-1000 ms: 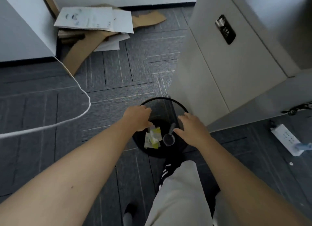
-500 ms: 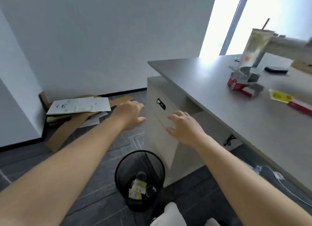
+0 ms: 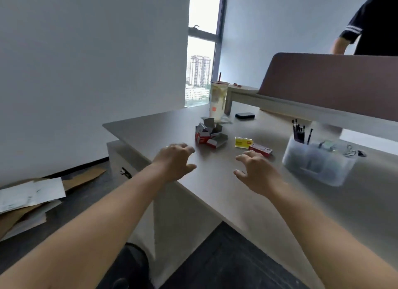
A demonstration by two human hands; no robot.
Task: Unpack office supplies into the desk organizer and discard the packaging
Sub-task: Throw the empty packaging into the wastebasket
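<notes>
Head view: grey desk (image 3: 215, 187) under a white wall and a narrow window, maroon divider (image 3: 323, 81) along the far edge. Both bare arms stretched out over the near-left part of the desktop. Left hand (image 3: 173, 159) above the desk's left edge, fingers loosely curled, holding nothing. Right hand (image 3: 256, 170) a little further in, fingers spread and bent, likewise holding nothing. Just beyond the left hand, a cluster of torn-open red and grey boxes (image 3: 210, 134). Beyond the right hand, a yellow packet (image 3: 243, 142) with a closed red box (image 3: 260, 149) touching its near-right side. Clear desk organizer (image 3: 316, 159) towards the right edge, blurred, dark pens (image 3: 298, 131) upright in its far-left compartment; contents of the other compartments too blurred to tell. Binder clips (image 3: 353, 152) loose on the desktop just right of it. Tall drink cup with a straw (image 3: 218, 100) and a small black object (image 3: 245, 115) near the far edge. Cardboard and papers (image 3: 30, 200) on the dark floor at left. Another person's dark sleeve (image 3: 353, 33) behind the divider.
</notes>
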